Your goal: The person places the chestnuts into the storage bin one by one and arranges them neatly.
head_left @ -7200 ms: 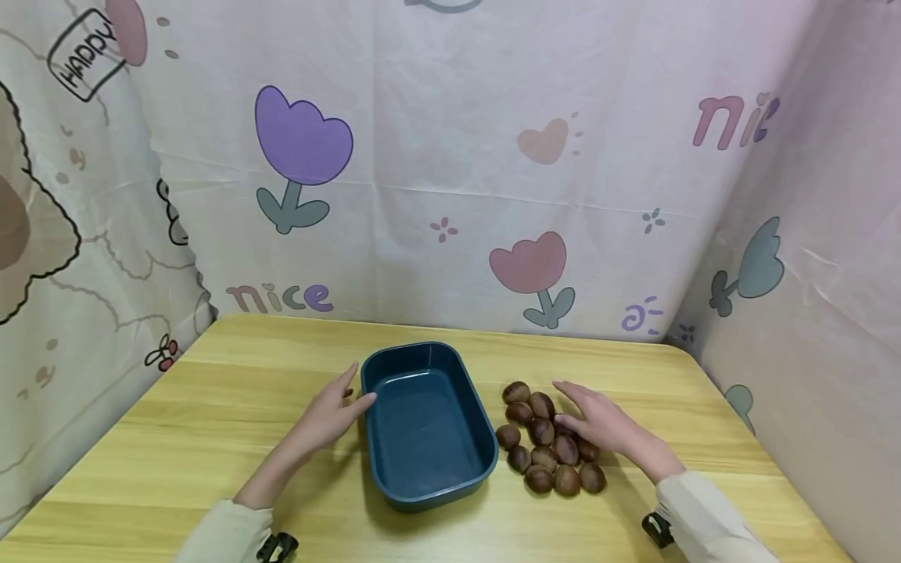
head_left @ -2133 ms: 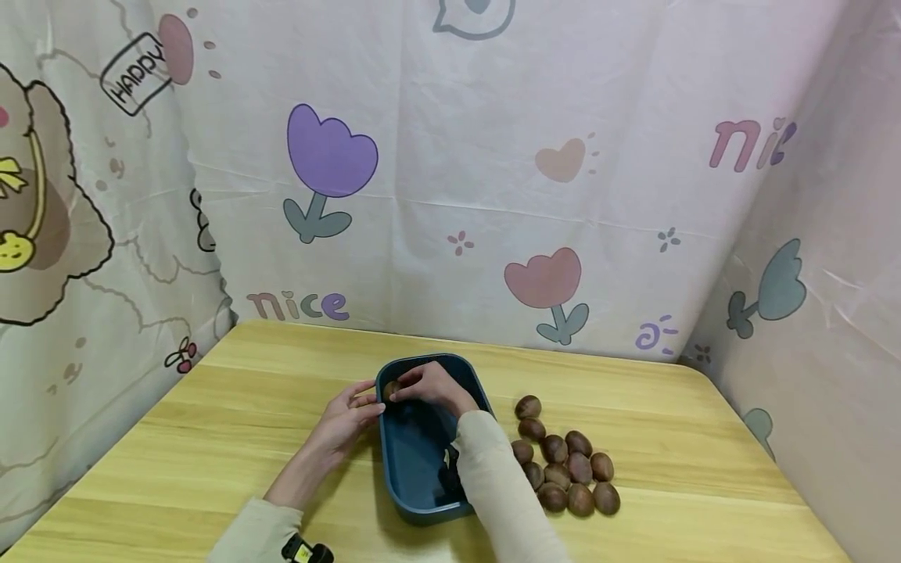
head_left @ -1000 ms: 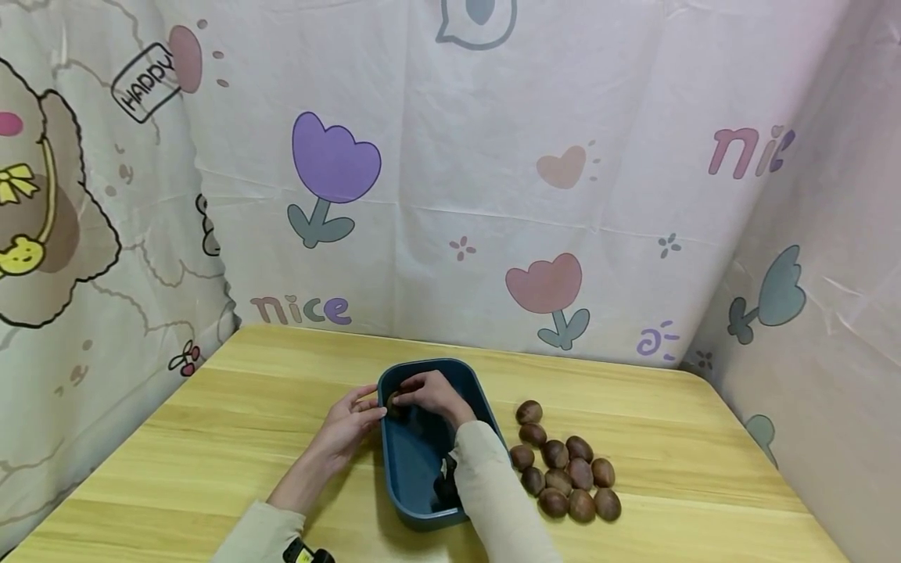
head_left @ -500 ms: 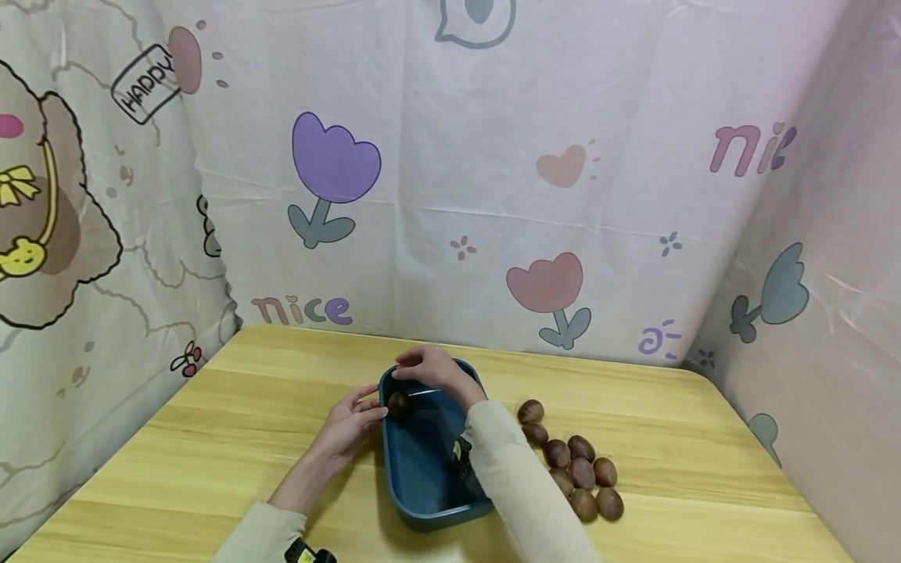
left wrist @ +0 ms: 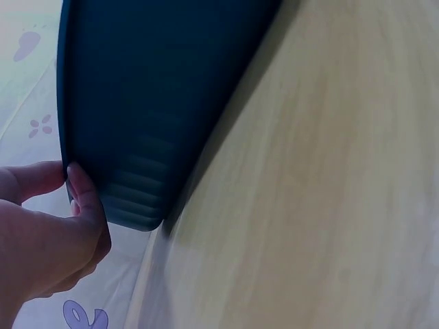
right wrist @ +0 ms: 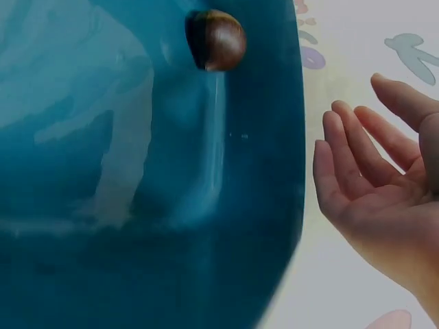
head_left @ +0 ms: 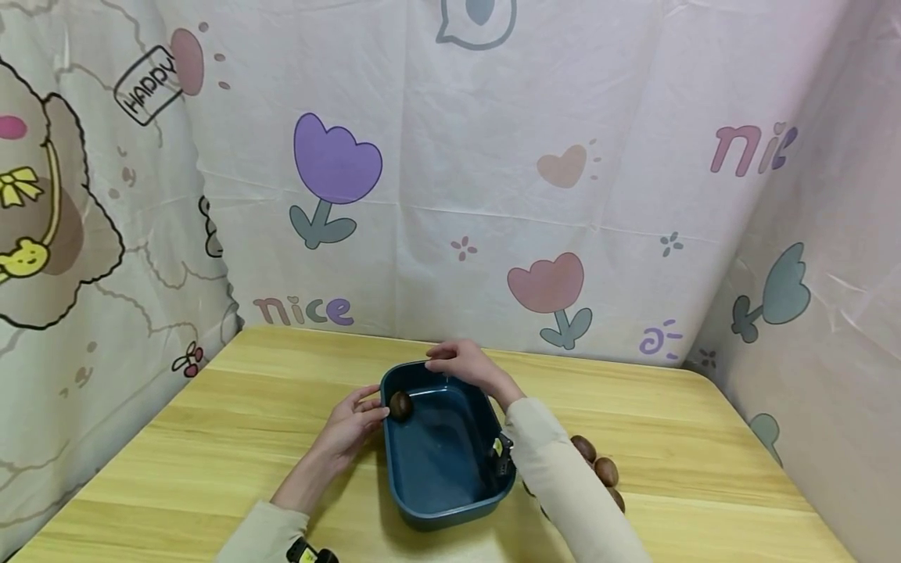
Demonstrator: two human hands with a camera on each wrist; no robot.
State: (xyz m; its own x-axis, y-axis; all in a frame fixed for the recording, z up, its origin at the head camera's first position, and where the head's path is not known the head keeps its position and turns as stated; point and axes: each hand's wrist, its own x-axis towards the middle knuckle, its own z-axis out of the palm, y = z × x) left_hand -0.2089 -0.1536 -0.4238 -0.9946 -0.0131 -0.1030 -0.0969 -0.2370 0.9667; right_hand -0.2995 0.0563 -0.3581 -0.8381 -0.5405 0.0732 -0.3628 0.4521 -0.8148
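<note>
In the head view, the left hand (head_left: 345, 430) grips the left rim of the tray (head_left: 442, 461). One chestnut (head_left: 401, 406) lies inside, near the far left corner. The right hand (head_left: 464, 364) is relaxed at the far rim. More chestnuts (head_left: 607, 472) rest on the counter (head_left: 232, 414). The left wrist view shows fingers pinching the rim; the right wrist view, loosely bent fingers beside the tray.

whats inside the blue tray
One chestnut lies in the far left corner of the blue tray. The right hand and black wrist device hide part of its right side in the head view.
</note>
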